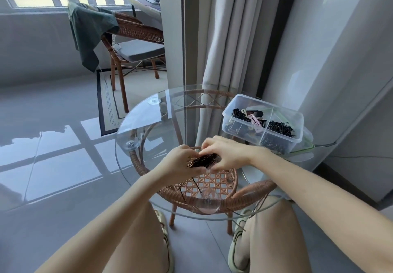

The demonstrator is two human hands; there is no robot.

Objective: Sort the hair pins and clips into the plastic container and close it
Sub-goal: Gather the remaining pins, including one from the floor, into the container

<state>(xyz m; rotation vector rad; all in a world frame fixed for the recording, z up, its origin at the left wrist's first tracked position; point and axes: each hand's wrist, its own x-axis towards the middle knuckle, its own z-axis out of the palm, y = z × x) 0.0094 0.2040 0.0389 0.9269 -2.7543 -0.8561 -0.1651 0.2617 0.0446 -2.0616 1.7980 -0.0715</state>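
Two hands: left hand (180,162) and right hand (225,156) clamped on hair pins (203,160) bundle; pins light, stiff, slippery, so pinch mid-bundle.

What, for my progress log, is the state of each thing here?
Container: open, with clips and pins in separate compartments.
Lid: off, partly under the container.
Pin bundle: held above the table by both hands.
Left hand: grips the pin bundle.
Right hand: fingers pinch the pin bundle.
Loose pins: lying on the table.
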